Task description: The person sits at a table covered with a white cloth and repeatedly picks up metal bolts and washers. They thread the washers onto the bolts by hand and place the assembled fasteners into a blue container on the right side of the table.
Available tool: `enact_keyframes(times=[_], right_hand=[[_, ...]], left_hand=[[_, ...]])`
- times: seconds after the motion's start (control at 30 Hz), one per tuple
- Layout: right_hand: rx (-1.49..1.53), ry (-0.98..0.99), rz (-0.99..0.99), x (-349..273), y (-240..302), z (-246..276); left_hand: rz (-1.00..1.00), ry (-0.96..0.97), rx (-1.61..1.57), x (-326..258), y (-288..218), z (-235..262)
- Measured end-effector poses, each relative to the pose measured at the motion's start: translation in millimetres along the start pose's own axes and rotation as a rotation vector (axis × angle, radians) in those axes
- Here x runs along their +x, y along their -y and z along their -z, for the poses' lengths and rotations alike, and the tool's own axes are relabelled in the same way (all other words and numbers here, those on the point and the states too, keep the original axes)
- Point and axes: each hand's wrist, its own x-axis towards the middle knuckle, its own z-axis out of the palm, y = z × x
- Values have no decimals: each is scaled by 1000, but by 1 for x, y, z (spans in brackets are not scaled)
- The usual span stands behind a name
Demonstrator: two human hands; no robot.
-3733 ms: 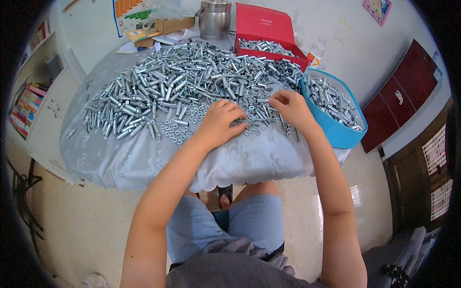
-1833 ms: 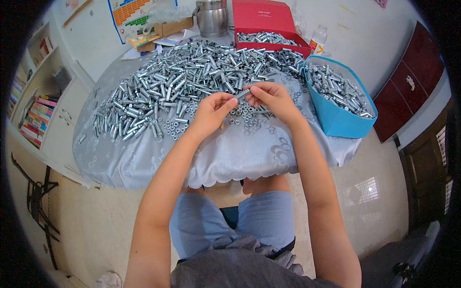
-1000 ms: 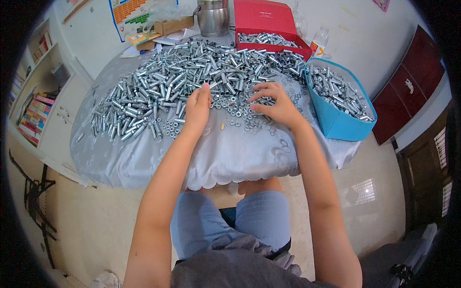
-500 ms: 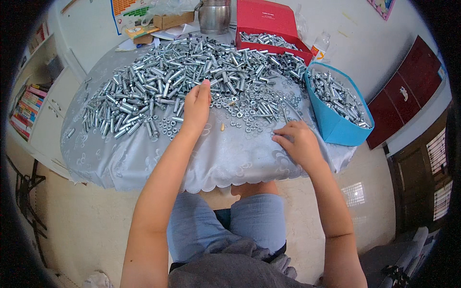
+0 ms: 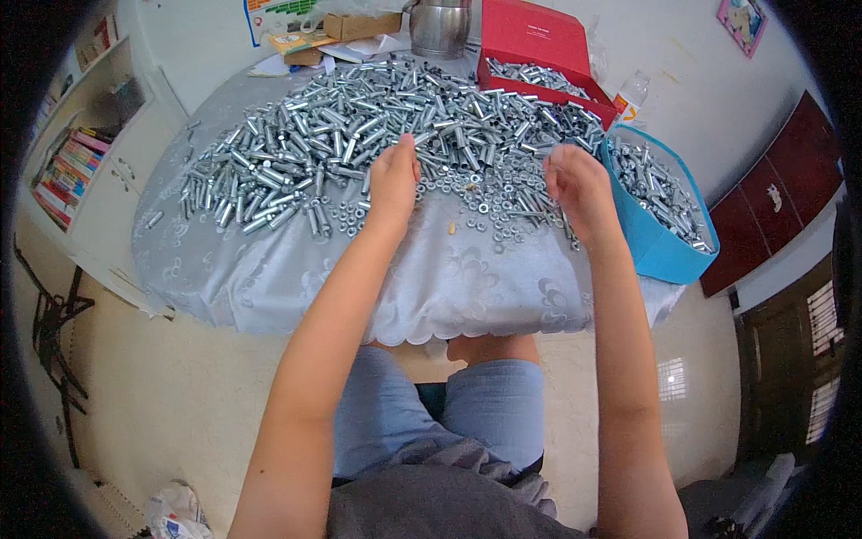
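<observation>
A broad heap of silver cylindrical metal sleeves [image 5: 350, 121] spreads from the left to past the middle of the frame. The left hand [image 5: 393, 187], at centre, has its fingers curled together; whether they hold anything cannot be told. Right of it lie small silver metal nuts [image 5: 489, 207]. The right hand [image 5: 582, 193], right of centre, is blurred, fingers bent, any grip unclear, near a blue open-topped container [image 5: 664, 258] full of silver metal pieces [image 5: 660, 198].
</observation>
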Motion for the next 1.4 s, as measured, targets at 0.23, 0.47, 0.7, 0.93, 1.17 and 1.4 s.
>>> enact_keyframes(times=[0.23,0.47,0.7,0.93,1.17,1.4], right_hand=[[482,-83,-199,46,-46,5],[-660,317,-168,-11,-19,-13],[-973,491,-132,-35,-5,-15],[-1073,508,-66,-32,-14,-15],[-1193,618,189,-32,-13,-12],[-1295,646,218,-33,-10,-16]], left_hand=[[-9,-15,28,3,3,1],[-63,16,125,1,5,2],[-75,20,98,3,3,-1],[-88,29,87,2,4,1],[-96,17,113,1,3,1],[-84,18,170,0,2,2]])
